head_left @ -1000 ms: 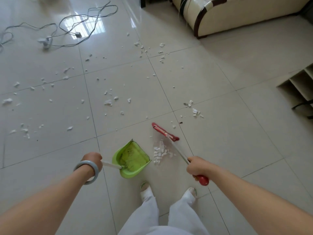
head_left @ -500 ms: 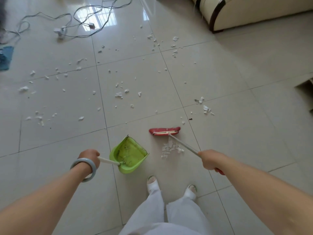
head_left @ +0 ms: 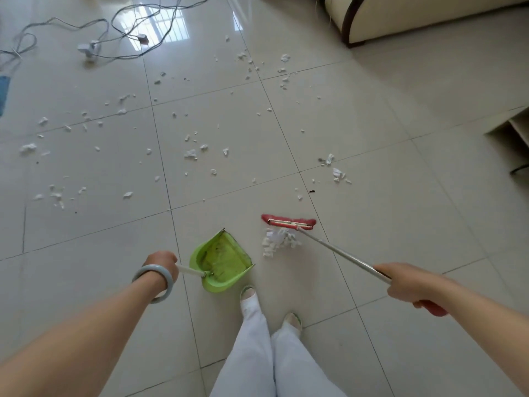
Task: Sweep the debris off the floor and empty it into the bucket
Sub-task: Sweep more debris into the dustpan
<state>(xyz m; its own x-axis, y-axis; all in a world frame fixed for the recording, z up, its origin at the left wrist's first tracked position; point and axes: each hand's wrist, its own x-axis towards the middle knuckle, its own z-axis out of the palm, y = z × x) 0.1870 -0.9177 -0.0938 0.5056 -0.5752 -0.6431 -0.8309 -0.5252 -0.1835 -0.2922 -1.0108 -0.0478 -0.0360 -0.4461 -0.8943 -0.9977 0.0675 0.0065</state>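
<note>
A glossy tiled floor point(head_left: 400, 196) fills the view, seen from above by a person standing on it. A cream sofa point(head_left: 415, 15) sits far beyond the dustpan, to its right; loose cables point(head_left: 120, 44) lie far beyond it, to its left. The green dustpan point(head_left: 221, 260) rests on the floor just ahead of the person's feet, its mouth turned toward a small pile point(head_left: 279, 242) of white scraps just to its right, not touching it. A red broom head point(head_left: 289, 221) lies flat against the far side of that pile. Many more white scraps point(head_left: 194, 153) are scattered well beyond the dustpan, across several tiles. No bucket is in view.

The left hand point(head_left: 161, 263), a pale bangle at its wrist, is closed around the dustpan's white handle. The right hand point(head_left: 403, 283) is closed around the broom's metal shaft, near its red grip.

The scraps look like torn paper: very light and likely to flutter or skid on the slick tile, so short, gentle strokes should suit. The broom and dustpan appear light and stiff, best held by their handles.
</note>
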